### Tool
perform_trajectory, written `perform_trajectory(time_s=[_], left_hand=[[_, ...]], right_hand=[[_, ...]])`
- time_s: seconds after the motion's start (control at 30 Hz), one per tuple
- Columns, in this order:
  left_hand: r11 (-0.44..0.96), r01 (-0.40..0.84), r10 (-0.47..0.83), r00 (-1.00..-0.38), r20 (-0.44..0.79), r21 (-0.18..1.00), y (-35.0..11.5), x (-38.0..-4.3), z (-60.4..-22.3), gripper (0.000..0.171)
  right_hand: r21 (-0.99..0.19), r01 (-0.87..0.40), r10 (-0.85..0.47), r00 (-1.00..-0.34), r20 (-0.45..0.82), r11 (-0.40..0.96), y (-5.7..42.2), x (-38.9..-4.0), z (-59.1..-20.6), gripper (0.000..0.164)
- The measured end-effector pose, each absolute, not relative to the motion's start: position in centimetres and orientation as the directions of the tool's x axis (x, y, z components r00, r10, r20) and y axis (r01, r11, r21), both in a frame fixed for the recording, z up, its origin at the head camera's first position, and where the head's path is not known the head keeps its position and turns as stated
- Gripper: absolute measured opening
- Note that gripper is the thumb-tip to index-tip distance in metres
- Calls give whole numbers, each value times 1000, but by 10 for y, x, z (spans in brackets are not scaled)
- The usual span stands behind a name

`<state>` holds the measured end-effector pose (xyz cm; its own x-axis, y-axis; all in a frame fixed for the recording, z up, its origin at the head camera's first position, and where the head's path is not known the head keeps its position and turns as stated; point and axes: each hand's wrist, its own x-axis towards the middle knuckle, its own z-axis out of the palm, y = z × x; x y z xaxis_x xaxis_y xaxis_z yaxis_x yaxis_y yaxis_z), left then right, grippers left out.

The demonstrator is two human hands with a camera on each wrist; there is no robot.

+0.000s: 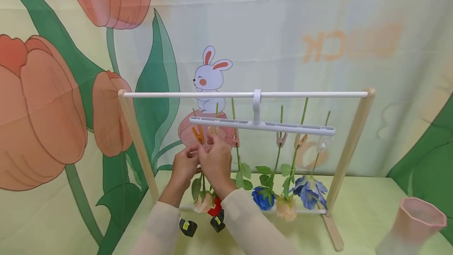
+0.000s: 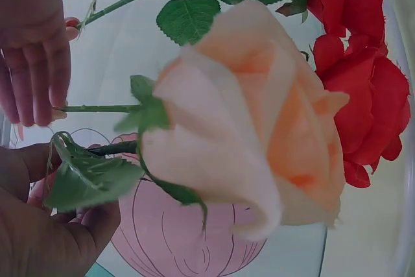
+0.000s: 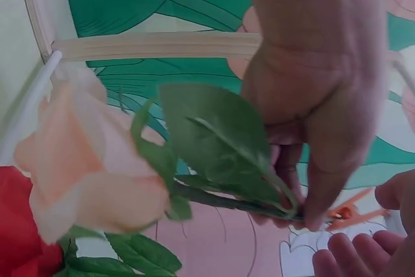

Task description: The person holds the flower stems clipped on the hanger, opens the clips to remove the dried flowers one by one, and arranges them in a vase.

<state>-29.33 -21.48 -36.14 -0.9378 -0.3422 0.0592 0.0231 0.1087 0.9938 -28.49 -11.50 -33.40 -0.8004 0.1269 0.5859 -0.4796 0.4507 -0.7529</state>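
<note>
My left hand (image 1: 185, 164) pinches the stem of a peach rose (image 2: 240, 115), which hangs bloom-down with a green leaf (image 3: 214, 134) by the fingers. Just past those fingertips, an orange clothespin (image 3: 347, 215) sits at the upper end of the stem. My right hand (image 1: 216, 162) is close beside the left, below the white hanger (image 1: 262, 126); its fingers (image 3: 353, 254) are relaxed near the clothespin. In the left wrist view the right hand's fingers overlap a thin green stem (image 2: 104, 108). Red roses (image 2: 366, 108) hang next to the peach one.
The hanger hooks over a white rod (image 1: 212, 95) between wooden posts (image 1: 350, 148). Clips hold a blue rose (image 1: 263, 198), another peach flower (image 1: 286, 209) and a blue-violet flower (image 1: 310, 193) to the right. A pink vase (image 1: 412, 223) stands at right front.
</note>
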Motion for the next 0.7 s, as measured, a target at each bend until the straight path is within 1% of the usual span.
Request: perform_trajectory(time_s=[0.1, 0.33, 0.43, 0.6, 0.7], left_hand=[[110, 35, -349, -934, 72, 993, -217, -290, -360, 28], [113, 18, -346, -937, 56, 993, -221, -281, -361, 44], [114, 11, -341, -939, 49, 993, -222, -277, -361, 45], [90, 13, -332, -942, 42, 996, -224, -274, -362, 42], [66, 22, -317, -948, 42, 998, -225, -273, -363, 40]], right_hand=[[-753, -479, 140, -795, 590, 450, -125, -289, -334, 36], [-760, -480, 199, -773, 602, 437, -143, -290, -332, 33], [-765, -470, 223, -768, 601, 440, -149, -290, -331, 32], [-779, -446, 259, -767, 587, 441, -156, -290, -332, 32], [-775, -449, 292, -745, 600, 445, -159, -290, -334, 33]])
